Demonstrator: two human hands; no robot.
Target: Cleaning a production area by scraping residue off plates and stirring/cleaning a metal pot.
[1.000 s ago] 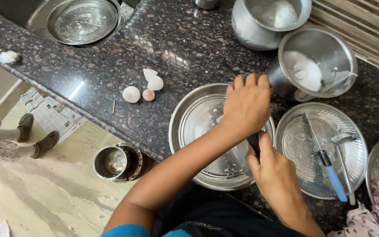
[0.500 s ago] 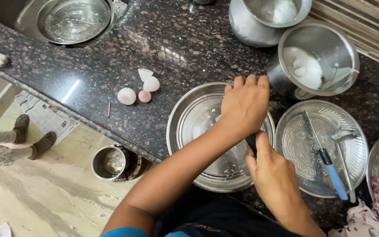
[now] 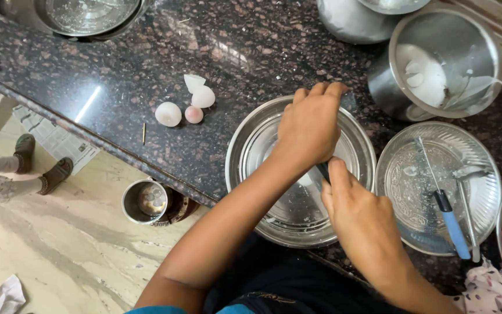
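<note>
Both hands [image 3: 332,168] remain over the steel bowl [image 3: 251,145], unmoved.

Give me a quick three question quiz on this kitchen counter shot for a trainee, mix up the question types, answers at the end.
1. True or false: both the left hand and the right hand are over the steel bowl at the counter's edge.
2. Which lies on the steel plate right of that bowl? A) a blue-handled knife B) a wooden ladle C) a whole onion
3. Fill in: the eggshell pieces lie on the dark ___ countertop, left of the bowl.

Key: 1 true; 2 A; 3 speckled stone. The dark thing pinched between the hands is too hidden to name.
</note>
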